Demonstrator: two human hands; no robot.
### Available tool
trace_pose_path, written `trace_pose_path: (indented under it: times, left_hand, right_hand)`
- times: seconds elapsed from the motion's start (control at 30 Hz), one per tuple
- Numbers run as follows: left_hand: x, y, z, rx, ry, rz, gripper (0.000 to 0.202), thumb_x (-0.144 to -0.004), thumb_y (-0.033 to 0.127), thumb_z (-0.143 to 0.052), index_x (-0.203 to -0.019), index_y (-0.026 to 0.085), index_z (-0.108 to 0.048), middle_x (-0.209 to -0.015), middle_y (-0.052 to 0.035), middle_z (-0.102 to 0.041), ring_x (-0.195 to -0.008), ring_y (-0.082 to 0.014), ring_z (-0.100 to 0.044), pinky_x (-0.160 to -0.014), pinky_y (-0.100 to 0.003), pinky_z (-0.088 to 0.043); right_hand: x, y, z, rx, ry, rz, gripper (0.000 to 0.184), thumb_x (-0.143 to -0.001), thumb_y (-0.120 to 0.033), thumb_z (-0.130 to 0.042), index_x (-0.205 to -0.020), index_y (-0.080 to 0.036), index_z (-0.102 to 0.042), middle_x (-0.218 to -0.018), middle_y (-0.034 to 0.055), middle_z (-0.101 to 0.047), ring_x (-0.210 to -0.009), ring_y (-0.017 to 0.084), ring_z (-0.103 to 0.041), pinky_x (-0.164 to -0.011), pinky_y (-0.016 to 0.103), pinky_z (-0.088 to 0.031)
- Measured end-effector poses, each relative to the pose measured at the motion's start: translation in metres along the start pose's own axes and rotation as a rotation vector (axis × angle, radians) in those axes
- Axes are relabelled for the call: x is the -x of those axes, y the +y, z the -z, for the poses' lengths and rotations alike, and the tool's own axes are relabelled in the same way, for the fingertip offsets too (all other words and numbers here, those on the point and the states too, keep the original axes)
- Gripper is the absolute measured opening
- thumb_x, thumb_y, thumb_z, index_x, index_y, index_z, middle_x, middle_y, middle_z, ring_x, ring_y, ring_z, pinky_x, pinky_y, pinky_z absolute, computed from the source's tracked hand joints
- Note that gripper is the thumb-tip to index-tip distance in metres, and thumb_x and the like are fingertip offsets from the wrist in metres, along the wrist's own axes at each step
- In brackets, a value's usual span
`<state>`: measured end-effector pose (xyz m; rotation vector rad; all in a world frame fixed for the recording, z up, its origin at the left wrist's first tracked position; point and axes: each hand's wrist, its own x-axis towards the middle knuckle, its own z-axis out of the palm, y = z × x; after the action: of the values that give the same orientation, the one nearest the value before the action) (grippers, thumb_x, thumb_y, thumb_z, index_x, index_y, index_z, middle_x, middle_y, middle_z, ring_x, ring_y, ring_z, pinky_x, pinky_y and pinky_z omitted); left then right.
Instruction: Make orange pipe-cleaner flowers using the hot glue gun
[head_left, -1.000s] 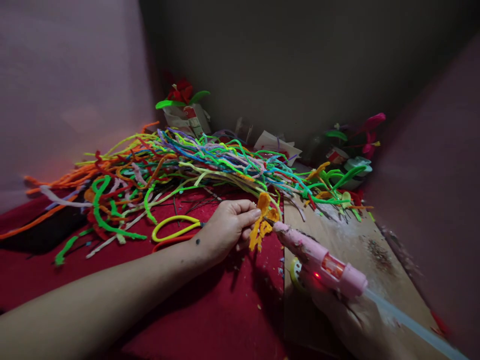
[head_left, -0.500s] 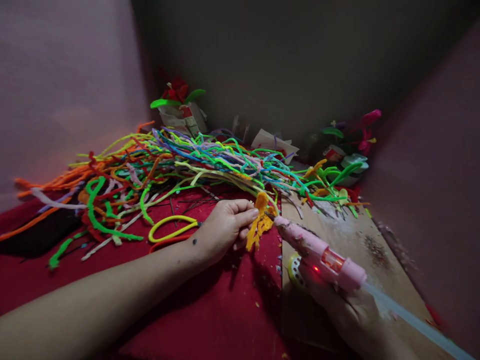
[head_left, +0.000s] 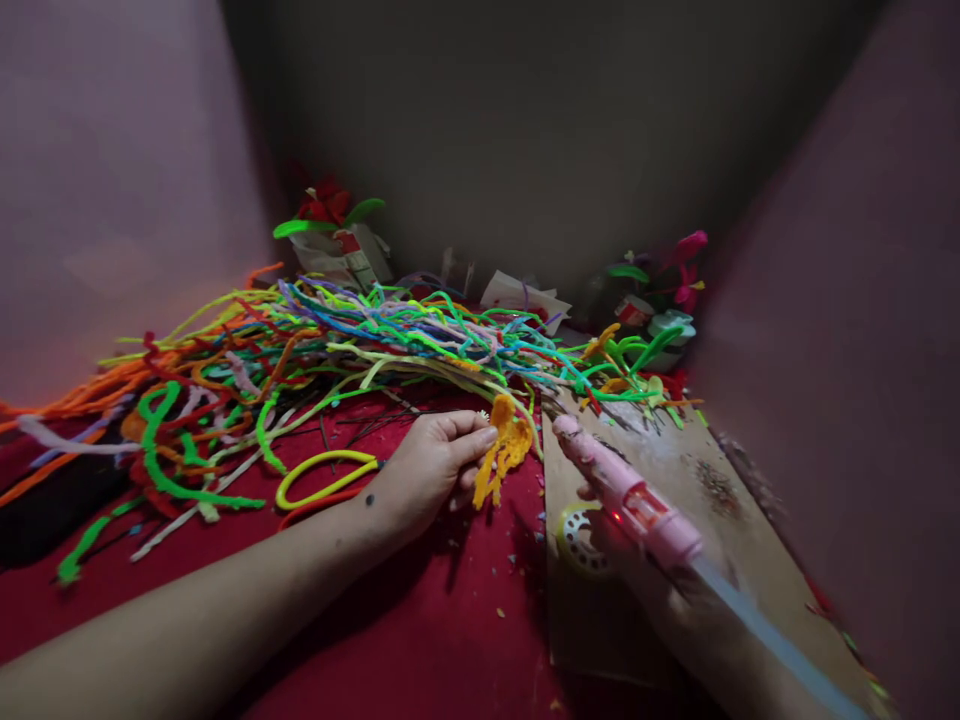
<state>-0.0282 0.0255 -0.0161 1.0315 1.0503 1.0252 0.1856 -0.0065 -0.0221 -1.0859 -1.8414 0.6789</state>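
Between thumb and fingers, my left hand (head_left: pixel 439 460) pinches an orange pipe-cleaner piece (head_left: pixel 504 450), a looped fuzzy shape with strands hanging down. My right hand (head_left: pixel 645 565) is wrapped round a pink glue gun (head_left: pixel 630 495) whose red light is lit. A long translucent glue stick (head_left: pixel 772 635) sticks out of its back end. The gun's nozzle points up and left, a short gap to the right of the orange piece. Yellow-and-red-handled pliers or cutters (head_left: pixel 326 478) lie beside my left wrist; their head is hidden behind the hand.
A heap of many-coloured pipe cleaners (head_left: pixel 390 330) spreads across the back of the red cloth (head_left: pixel 450 640). On the right lies a brown board (head_left: pixel 600 630) with a yellow-rimmed roll (head_left: pixel 581 540) on it. Pipe-cleaner flowers (head_left: pixel 326 205) and white papers (head_left: pixel 525 298) stand behind.
The glue gun's nozzle has drawn back from the orange piece, leaving a gap. My left hand still pinches the piece. The whole view has shifted slightly.
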Motion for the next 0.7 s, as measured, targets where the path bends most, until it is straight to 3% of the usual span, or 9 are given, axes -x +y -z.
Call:
trace_pose_path:
  times: [0.17, 0.27, 0.37, 0.53, 0.63, 0.7]
  left_hand:
    - [-0.001, -0.002, 0.000, -0.008, 0.000, 0.022, 0.023, -0.078, 0.035, -0.056, -0.066, 0.017, -0.049, -0.041, 0.0086, -0.037, -0.031, -0.0025, -0.027, -0.030, -0.014, -0.023]
    - [-0.002, -0.004, -0.001, -0.009, -0.010, 0.029, 0.024, -0.079, 0.037, -0.056, -0.067, 0.016, -0.049, -0.041, 0.0086, -0.037, -0.031, -0.0024, -0.027, -0.031, -0.014, -0.021]
    - [-0.002, -0.005, -0.002, -0.005, -0.017, 0.034, 0.024, -0.079, 0.038, -0.055, -0.070, 0.016, -0.051, -0.042, 0.0083, -0.038, -0.031, -0.0025, -0.027, -0.031, -0.015, -0.021]
    - [0.001, -0.002, -0.004, -0.016, 0.018, 0.057, 0.024, -0.076, 0.038, -0.058, -0.070, 0.016, -0.052, -0.041, 0.0085, -0.037, -0.031, -0.0024, -0.028, -0.031, -0.014, -0.021]
    - [0.002, -0.001, -0.006, -0.012, 0.024, 0.065, 0.025, -0.075, 0.038, -0.058, -0.068, 0.016, -0.051, -0.039, 0.0086, -0.037, -0.030, -0.0026, -0.027, -0.031, -0.014, -0.020]
    - [0.003, -0.002, -0.006, 0.000, 0.013, 0.069, 0.025, -0.075, 0.039, -0.058, -0.068, 0.016, -0.050, -0.039, 0.0087, -0.037, -0.030, -0.0029, -0.028, -0.031, -0.014, -0.020]
  right_hand:
    - [0.016, 0.024, 0.038, 0.333, 0.109, -0.038, 0.031, -0.076, -0.027, -0.056, -0.106, -0.021, -0.061, -0.101, 0.0121, -0.065, -0.097, 0.032, -0.060, -0.081, 0.044, -0.050]
    - [0.026, 0.038, 0.062, 0.815, 0.077, -0.087, 0.036, -0.079, -0.028, -0.048, -0.111, -0.015, -0.055, -0.111, 0.0152, -0.060, -0.093, 0.029, -0.061, -0.076, 0.042, -0.050]
    - [0.029, 0.048, 0.079, 1.092, 0.041, -0.253, 0.039, -0.080, -0.030, -0.042, -0.113, -0.014, -0.054, -0.117, 0.0144, -0.057, -0.088, 0.028, -0.062, -0.067, 0.039, -0.051]
    - [0.028, 0.056, 0.097, 1.204, -0.133, -0.418, 0.042, -0.080, -0.026, -0.039, -0.118, -0.015, -0.052, -0.109, 0.0128, -0.058, -0.080, 0.026, -0.063, -0.061, 0.036, -0.048]
    - [0.028, 0.052, 0.105, 1.179, -0.190, -0.367, 0.038, -0.078, -0.024, -0.042, -0.111, -0.016, -0.058, -0.103, 0.0119, -0.059, -0.087, 0.026, -0.060, -0.065, 0.034, -0.047]
    - [0.019, 0.042, 0.108, 1.179, -0.134, -0.320, 0.031, -0.079, -0.027, -0.043, -0.101, -0.017, -0.062, -0.099, 0.0116, -0.060, -0.089, 0.026, -0.059, -0.068, 0.034, -0.046]
